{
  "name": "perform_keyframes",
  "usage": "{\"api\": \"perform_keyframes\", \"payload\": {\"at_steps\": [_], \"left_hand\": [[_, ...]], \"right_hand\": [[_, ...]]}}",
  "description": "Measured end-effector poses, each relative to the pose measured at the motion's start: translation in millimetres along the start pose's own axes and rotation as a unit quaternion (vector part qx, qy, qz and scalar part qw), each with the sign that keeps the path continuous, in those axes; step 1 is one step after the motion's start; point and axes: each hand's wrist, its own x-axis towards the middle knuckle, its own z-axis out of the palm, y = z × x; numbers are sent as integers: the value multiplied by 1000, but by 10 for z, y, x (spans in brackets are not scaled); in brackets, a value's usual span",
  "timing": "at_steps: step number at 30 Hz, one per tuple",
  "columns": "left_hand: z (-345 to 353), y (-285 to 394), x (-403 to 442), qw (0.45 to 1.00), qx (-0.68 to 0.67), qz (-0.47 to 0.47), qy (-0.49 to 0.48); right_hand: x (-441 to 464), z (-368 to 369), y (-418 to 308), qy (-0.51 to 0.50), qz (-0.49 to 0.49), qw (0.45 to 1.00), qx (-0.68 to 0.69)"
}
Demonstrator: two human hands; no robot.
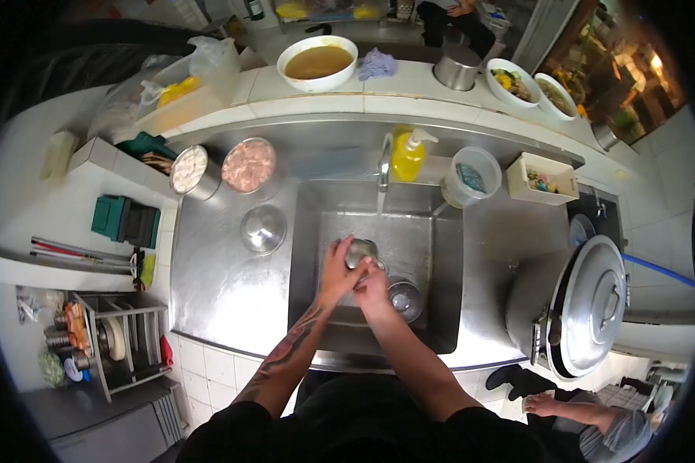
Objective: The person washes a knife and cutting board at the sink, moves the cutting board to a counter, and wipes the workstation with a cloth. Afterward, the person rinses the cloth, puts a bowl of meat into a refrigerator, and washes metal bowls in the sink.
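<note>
Over the steel sink [332, 202], my left hand [338, 272] curls around the left side of a small metal bowl [361, 251]. Against its lower right edge, my right hand [372, 284] has its fingers bent and pressed together; whatever they pinch is too small to make out. Water runs from the faucet [384, 166] just above the hands. A second round metal bowl [405, 301] lies on the sink floor to the right of my right hand. On the steel counter left of the sink rests a shiny round metal bowl or lid [263, 229].
Behind the sink stand a yellow soap bottle [409, 157], a clear tub [471, 179] and a white box [543, 180]. Two containers of meat [248, 165] are at the back left. A large lidded pot [591, 306] is at right, with another person's hand [543, 404] below it.
</note>
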Motion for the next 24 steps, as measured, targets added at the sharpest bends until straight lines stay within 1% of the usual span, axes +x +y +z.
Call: {"api": "perform_keyframes", "payload": {"at_steps": [1,2,3,4,5,6,7,8,9,10,11,12,13,14,15,16,17,18,19,20,21,22,23,24], "left_hand": [[-214,-26,-61,1000,-17,-8,-8],[-498,2,-5,999,-10,25,38],[-792,67,66,992,-109,5,66],[-1037,67,117,992,-52,11,119],[-1241,-46,186,987,-29,40,155],[-1429,-54,265,984,-22,14,178],[-1574,-199,348,981,-20,31,190],[-1686,-292,394,980,41,13,195],[-1738,-384,457,983,37,12,182],[-1738,-473,528,981,101,-9,166],[-1725,-568,560,974,164,-27,151],[-1684,-783,550,977,159,-27,141],[-1604,-1073,543,974,207,-11,93],[-1529,-1241,547,966,255,4,48],[-1531,-1215,531,966,253,1,46],[-1598,-1085,485,971,230,21,62],[-1648,-962,406,975,206,39,76],[-1676,-863,303,975,208,33,72],[-1698,-756,188,976,197,32,87],[-1683,-684,55,976,187,32,102],[-1639,-631,-92,977,190,30,96],[-1587,-559,-224,985,149,24,80],[-1525,-479,-329,992,106,20,66],[-1418,-436,-431,996,72,8,47]], "right_hand": [[-157,129,77,-11,32,999,-19],[-105,179,222,-94,41,995,-4],[-46,219,399,-165,43,985,-2],[-38,328,560,-196,39,980,-18],[-177,593,547,-233,71,969,-42],[-69,609,685,-257,97,958,-76],[63,555,801,-280,122,946,-108],[139,491,820,-273,122,949,-104],[192,394,810,-230,103,940,-230],[258,206,799,-179,85,915,-352],[364,-113,739,-159,13,903,-399],[514,-509,617,-110,-25,863,-493],[835,-1123,546,-78,-86,804,-584],[1185,-1918,430,-34,-195,688,-698],[1007,-1868,-51,60,-99,538,-835],[1013,-2184,-307,124,-126,471,-864],[956,-2206,-655,133,0,474,-871],[992,-2590,-764,174,-52,471,-863],[1075,-2981,-776,215,-104,466,-852],[1149,-3169,-785,213,-97,467,-852],[1199,-3307,-769,171,-8,414,-894],[1194,-3328,-741,127,78,355,-923],[1185,-3318,-679,127,79,358,-922],[1149,-3153,-599,100,1,344,-934]]}}
